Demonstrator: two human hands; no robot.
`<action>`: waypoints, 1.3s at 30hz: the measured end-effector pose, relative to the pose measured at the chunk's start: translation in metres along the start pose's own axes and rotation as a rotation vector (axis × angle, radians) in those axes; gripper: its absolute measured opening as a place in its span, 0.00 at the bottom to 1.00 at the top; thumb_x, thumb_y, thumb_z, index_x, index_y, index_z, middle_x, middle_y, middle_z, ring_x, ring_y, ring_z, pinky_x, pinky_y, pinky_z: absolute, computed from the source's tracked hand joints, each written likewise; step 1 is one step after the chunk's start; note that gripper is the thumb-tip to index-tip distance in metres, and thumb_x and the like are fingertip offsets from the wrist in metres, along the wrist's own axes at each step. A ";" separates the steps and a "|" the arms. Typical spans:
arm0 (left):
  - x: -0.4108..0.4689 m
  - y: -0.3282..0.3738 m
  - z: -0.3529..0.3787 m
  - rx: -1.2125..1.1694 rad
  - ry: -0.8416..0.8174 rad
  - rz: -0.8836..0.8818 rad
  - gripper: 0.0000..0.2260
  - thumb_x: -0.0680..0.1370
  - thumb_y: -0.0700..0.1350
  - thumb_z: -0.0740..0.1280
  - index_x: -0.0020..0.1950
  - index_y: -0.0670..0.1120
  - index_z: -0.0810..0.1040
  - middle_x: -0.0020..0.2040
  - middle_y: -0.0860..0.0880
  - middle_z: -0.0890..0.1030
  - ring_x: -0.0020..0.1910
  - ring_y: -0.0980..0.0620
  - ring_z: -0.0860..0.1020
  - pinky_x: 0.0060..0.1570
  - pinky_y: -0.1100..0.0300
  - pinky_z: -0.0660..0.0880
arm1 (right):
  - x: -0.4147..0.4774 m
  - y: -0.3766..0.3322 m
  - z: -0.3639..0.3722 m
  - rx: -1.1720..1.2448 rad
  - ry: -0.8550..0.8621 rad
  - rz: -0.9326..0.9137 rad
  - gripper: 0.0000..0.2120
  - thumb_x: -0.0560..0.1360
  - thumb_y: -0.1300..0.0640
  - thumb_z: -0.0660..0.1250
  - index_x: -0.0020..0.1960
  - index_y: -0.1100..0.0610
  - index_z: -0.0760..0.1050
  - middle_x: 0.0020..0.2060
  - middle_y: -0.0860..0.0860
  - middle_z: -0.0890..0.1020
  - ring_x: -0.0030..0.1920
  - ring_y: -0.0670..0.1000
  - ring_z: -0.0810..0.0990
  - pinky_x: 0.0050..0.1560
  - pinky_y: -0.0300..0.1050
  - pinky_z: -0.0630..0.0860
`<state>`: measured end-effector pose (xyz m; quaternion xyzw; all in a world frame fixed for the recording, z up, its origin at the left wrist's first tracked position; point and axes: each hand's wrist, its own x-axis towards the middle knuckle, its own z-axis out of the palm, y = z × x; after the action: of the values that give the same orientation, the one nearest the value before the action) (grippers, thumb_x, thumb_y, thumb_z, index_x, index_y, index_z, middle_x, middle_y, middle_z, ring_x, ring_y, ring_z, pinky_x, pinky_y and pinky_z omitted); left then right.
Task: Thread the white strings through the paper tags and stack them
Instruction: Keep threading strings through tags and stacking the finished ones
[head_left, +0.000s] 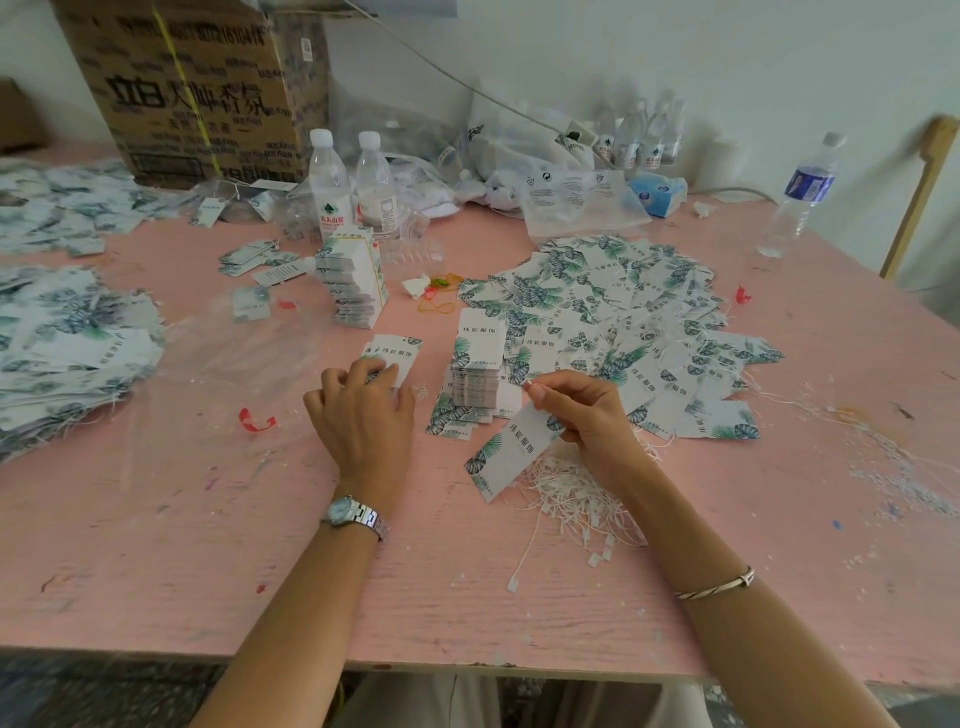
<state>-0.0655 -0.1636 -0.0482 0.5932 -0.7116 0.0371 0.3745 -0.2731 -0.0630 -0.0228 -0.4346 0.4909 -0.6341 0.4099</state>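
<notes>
My left hand (363, 410) rests with curled fingers on a small stack of leaf-print paper tags (396, 356) on the pink table. My right hand (584, 410) pinches a white string end at its fingertips and holds one tag (511, 452), which hangs tilted down toward me. A pile of loose white strings (571, 501) lies under my right wrist. A neat stack of tags (477, 371) stands between my hands. A wide heap of strung tags (623, 317) spreads behind it.
Two water bottles (328, 184) and a bundled tag block (356, 283) stand at mid-table, a cardboard box (197, 88) behind them. More tag heaps (62, 338) cover the left side. Another bottle (800, 197) stands far right. Clear plastic bags (561, 171) line the wall.
</notes>
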 end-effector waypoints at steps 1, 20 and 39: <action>0.000 0.000 0.000 -0.013 0.011 -0.002 0.11 0.75 0.48 0.75 0.55 0.47 0.86 0.57 0.51 0.84 0.53 0.44 0.74 0.48 0.52 0.60 | 0.000 0.000 0.000 -0.005 -0.003 0.001 0.07 0.69 0.51 0.77 0.42 0.54 0.85 0.41 0.63 0.74 0.40 0.59 0.65 0.38 0.53 0.54; 0.004 0.011 -0.008 -0.182 0.618 0.339 0.06 0.74 0.49 0.78 0.41 0.49 0.86 0.41 0.52 0.83 0.43 0.50 0.70 0.42 0.55 0.61 | 0.000 0.001 -0.004 -0.034 -0.036 -0.024 0.04 0.73 0.53 0.74 0.42 0.53 0.83 0.35 0.52 0.78 0.33 0.55 0.65 0.33 0.46 0.56; -0.023 0.047 -0.009 -0.334 0.414 0.849 0.07 0.76 0.52 0.76 0.41 0.51 0.87 0.43 0.55 0.84 0.42 0.52 0.72 0.40 0.55 0.67 | 0.001 0.004 -0.003 -0.087 -0.018 -0.177 0.02 0.76 0.63 0.71 0.46 0.58 0.82 0.34 0.45 0.83 0.28 0.39 0.75 0.29 0.29 0.69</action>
<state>-0.1013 -0.1266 -0.0367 0.1635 -0.7973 0.1887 0.5495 -0.2764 -0.0640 -0.0269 -0.4994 0.4738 -0.6420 0.3374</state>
